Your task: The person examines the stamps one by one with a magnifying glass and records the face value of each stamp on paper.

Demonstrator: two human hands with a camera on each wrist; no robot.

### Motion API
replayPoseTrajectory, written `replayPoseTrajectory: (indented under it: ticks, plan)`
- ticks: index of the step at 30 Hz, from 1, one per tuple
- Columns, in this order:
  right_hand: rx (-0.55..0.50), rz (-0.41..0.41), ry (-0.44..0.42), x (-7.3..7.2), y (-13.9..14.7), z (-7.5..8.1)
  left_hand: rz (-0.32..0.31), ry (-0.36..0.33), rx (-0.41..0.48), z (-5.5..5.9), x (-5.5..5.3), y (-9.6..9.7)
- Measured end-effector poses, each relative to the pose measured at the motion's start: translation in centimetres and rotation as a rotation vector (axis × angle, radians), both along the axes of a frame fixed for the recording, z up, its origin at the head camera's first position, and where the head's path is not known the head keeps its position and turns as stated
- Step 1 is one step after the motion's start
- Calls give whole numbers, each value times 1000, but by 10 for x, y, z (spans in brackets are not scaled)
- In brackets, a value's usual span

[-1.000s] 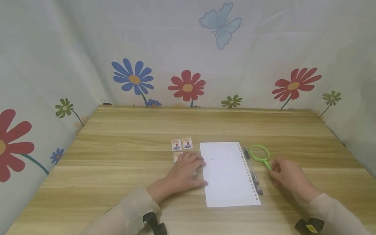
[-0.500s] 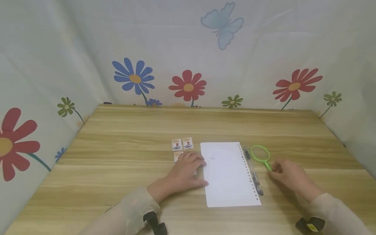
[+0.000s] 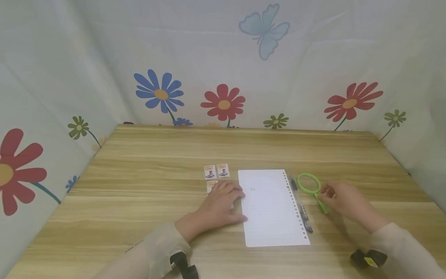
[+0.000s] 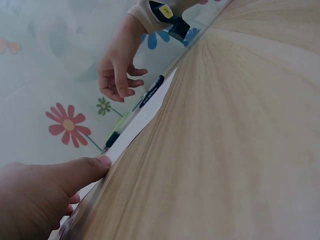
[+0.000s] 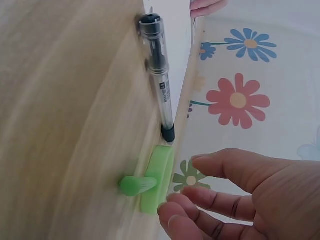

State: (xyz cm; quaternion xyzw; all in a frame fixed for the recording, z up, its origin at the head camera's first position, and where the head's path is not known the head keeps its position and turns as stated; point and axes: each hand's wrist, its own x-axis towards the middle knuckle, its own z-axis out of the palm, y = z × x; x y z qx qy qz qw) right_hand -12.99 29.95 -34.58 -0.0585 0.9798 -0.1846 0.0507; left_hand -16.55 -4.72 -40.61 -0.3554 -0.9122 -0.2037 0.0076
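Note:
A white sheet of loose-leaf paper (image 3: 271,209) lies on the table, its punched holes along the right side. My left hand (image 3: 221,205) rests at its left edge, thumb and fingertips touching the margin. Under and beyond that hand are small picture cards (image 3: 223,170), one partly covered. Right of the paper, a clear pen with dark ends (image 3: 301,207) lies lengthwise. Beside the pen is a green magnifying glass (image 3: 321,204), flat on the table. My right hand (image 3: 343,201) hovers next to its handle; in the right wrist view the fingers are loosely bent, holding nothing.
The wood-grain table (image 3: 156,155) reaches back to a pale curtain (image 3: 195,46) printed with flowers and a butterfly. Dark straps with camera mounts (image 3: 369,259) sit on both wrists.
My right hand has let go of the magnifying glass handle and lifted slightly, so the whole handle now shows. The left hand stays put on the paper's edge.

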Motion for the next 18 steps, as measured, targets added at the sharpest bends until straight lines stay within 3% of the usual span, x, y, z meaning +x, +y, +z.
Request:
replayPoseTrajectory:
  ticks: [18]
  plan:
    - [-22, 119, -18, -14, -21, 0, 2, 19, -4, -4, -2, 0]
